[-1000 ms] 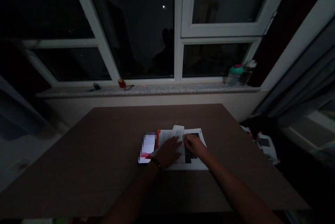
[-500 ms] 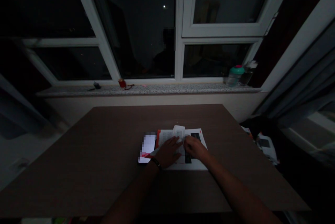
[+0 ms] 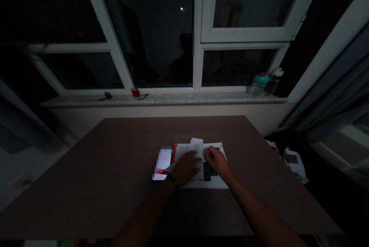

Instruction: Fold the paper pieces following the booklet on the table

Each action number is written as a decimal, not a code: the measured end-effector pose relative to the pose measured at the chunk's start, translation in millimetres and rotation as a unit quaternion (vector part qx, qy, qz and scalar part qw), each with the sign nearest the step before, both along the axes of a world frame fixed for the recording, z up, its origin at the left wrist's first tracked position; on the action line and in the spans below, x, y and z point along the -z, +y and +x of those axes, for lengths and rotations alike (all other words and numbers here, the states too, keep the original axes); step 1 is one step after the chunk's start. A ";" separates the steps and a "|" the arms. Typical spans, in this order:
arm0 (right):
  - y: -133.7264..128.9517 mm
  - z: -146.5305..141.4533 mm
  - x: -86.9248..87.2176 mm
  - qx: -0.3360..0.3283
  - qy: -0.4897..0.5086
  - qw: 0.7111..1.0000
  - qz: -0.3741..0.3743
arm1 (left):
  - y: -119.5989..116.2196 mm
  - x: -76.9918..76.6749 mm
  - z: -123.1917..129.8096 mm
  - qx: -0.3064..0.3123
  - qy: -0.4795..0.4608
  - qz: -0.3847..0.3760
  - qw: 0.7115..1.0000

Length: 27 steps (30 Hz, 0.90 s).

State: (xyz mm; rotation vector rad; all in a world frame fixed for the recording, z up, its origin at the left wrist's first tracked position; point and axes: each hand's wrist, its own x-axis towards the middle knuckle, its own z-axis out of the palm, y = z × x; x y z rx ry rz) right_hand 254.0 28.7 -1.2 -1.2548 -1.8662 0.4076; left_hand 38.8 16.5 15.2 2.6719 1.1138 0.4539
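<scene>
An open magazine or booklet with printed pages and red edging lies on the table. My left hand, a dark band on its wrist, rests flat on its left part with the fingers spread. Under those fingers is a narrow white folded page whose top end sticks up past the magazine's upper edge. My right hand is closed in a pinch just right of that page, over the dark pictures. What is between its fingertips is too small and dim to make out. A lit phone lies left of the magazine, partly under a page corner.
The brown table reaches toward a granite windowsill. On the sill stand a teal-lidded bottle, a clear bottle, a small red container and a dark small item. White papers lie beyond the right edge.
My right hand has shifted slightly right and up, off the folded page's edge, showing more of the dark pictures below. My left hand has stayed in place.
</scene>
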 end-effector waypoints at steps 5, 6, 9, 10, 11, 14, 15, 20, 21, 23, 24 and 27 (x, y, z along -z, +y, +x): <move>-5.2 -0.6 -1.1 -0.094 -0.037 0.995 0.005 | 0.3 2.2 1.7 -0.004 0.002 0.007 1.000; -6.8 -0.9 -1.9 -0.115 -0.044 0.992 0.007 | 0.4 3.6 1.6 -0.004 0.002 0.008 1.000; -10.4 -1.5 -4.3 -0.163 -0.060 0.985 0.016 | 1.4 8.6 0.7 -0.004 0.001 0.011 1.000; -10.8 -1.6 -5.1 -0.175 -0.062 0.982 0.020 | 1.8 10.0 0.2 -0.004 0.000 0.011 1.000; -10.6 -1.8 -5.8 -0.182 -0.063 0.981 0.024 | 2.2 11.1 -0.2 -0.004 -0.001 0.012 1.000; -7.5 -2.5 -6.8 -0.177 -0.061 0.982 0.034 | 3.2 11.6 -1.1 0.000 -0.002 0.008 1.000; -5.8 -2.9 -6.7 -0.168 -0.063 0.983 0.038 | 3.3 11.1 -1.2 0.002 0.000 0.004 1.000; 3.3 -3.3 -3.6 -0.102 -0.069 0.991 0.044 | 3.2 7.8 -1.5 0.005 0.007 -0.006 1.000; 4.4 -3.0 -2.7 -0.091 -0.063 0.993 0.039 | 3.1 7.6 -1.5 0.004 0.005 -0.005 1.000; 5.5 -2.0 -1.3 -0.082 -0.053 0.995 0.027 | 2.8 7.4 -1.5 0.002 0.003 -0.005 1.000; 5.4 -1.5 -0.9 -0.084 -0.051 0.995 0.023 | 2.7 7.3 -1.4 0.002 0.004 -0.006 1.000; 3.4 -0.7 -1.7 -0.112 -0.061 0.991 0.031 | 2.2 6.7 -1.4 0.004 0.006 -0.009 1.000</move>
